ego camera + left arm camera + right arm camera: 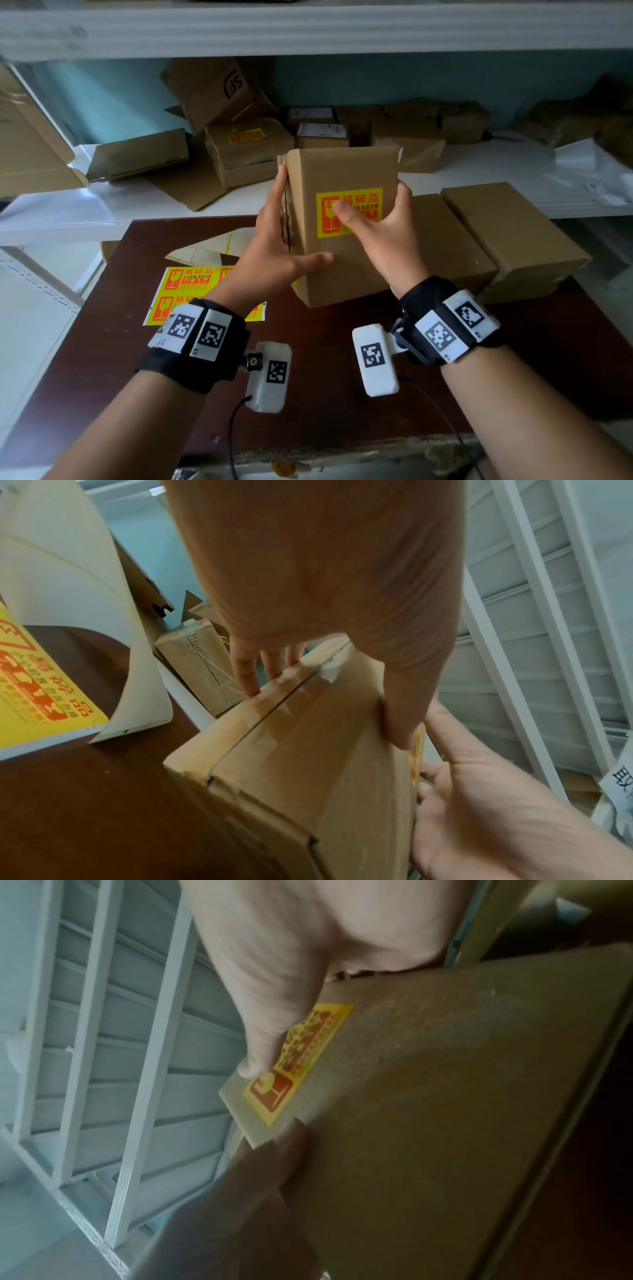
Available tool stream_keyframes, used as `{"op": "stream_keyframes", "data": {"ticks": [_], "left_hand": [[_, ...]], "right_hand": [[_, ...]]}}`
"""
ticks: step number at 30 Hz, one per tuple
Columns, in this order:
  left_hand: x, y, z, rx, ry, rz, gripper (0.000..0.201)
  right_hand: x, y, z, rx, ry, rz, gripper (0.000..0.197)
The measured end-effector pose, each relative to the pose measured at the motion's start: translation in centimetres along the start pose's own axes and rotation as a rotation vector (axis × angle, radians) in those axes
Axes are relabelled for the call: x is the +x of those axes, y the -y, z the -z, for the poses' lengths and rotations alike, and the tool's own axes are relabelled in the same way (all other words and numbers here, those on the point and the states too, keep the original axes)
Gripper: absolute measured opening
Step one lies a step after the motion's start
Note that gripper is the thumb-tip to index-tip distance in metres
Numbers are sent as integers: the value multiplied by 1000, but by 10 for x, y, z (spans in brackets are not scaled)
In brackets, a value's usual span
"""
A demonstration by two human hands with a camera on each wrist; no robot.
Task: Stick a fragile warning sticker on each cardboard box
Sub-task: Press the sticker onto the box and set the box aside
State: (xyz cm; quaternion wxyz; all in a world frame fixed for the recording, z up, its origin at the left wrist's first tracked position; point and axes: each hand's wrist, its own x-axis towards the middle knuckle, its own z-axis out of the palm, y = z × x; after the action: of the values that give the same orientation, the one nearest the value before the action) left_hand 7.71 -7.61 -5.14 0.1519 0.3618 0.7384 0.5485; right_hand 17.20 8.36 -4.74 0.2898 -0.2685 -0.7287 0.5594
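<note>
A: Where is the cardboard box [342,236]?

B: Standing on end on the brown table [113,342], tilted a little, held between both hands. A yellow fragile sticker [349,212] sits on the face turned toward the camera.

A: What is the left hand [274,246] doing?

B: Its fingers lie straight up the box's left side and the thumb reaches across the front face low down. The left wrist view shows those fingers flat along the taped seam; their tips are cut off by the box edge.

A: And the right hand [380,233]?

B: The thumb presses on the sticker and covers part of its print. The other fingers wrap the right edge and go behind the box, so I cannot tell how they lie there. The right wrist view is blurred and dim.

A: Anything else?

B: A sticker sheet [191,287] lies on the table at the left, half hidden under the left wrist. Two more closed boxes [507,233] sit at the right, the nearer one partly hidden behind the held box. On the shelf [479,178] behind, a taped box [246,150] already carries a yellow sticker; the boxes further right are too blurred to read.
</note>
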Motion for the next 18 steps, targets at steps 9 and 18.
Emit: {"op": "stream_keyframes", "data": {"ticks": [9,18], "left_hand": [[-2,-1,1,-98,10,-2,121],[3,0,13,-113,-23,65,114]], "right_hand": [[9,-3,12,115,-61,96,57],[12,-2,12,265,-81,11,39]]}}
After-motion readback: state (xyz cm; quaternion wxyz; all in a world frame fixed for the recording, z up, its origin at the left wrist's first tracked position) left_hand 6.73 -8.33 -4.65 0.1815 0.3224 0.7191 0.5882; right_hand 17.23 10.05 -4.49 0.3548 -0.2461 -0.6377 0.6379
